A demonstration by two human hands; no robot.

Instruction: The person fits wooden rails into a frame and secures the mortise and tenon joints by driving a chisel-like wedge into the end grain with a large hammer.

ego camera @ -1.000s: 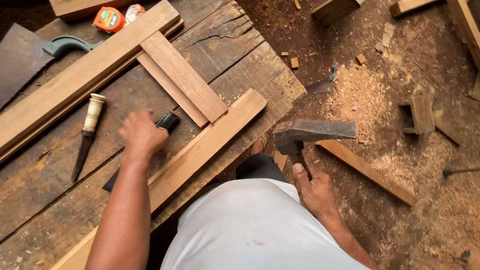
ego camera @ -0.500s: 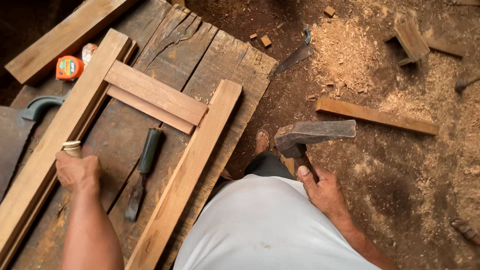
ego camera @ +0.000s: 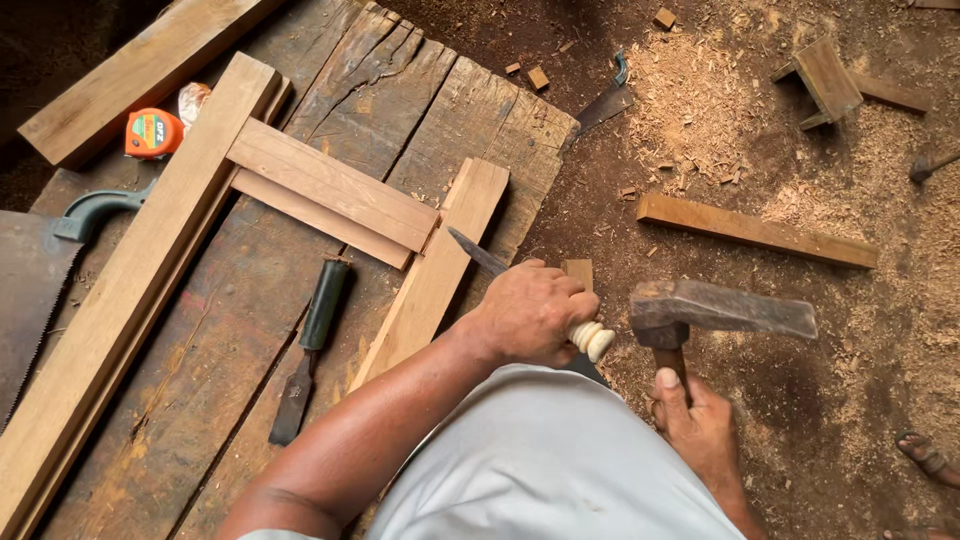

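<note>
On the rough plank worktop point(ego camera: 330, 150), left hand point(ego camera: 530, 312) has its fingers point(ego camera: 560, 290) closed round a pale-handled steel chisel point(ego camera: 478, 252), blade sticking out toward 10 o'clock onto the light wooden rail point(ego camera: 440, 265), butt end showing at 4 o'clock of the fist. Right hand point(ego camera: 700, 430) grips a rusty iron hammer w/ wooden handle point(ego camera: 720, 310), head just beside the butt at 3 o'clock. Risks, imo: a skewed blow glances onto knuckles, or the tip skids since the rail looks unclamped.

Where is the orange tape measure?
The orange tape measure lies at the upper left of the head view, on the bench beside the long plank.
</note>
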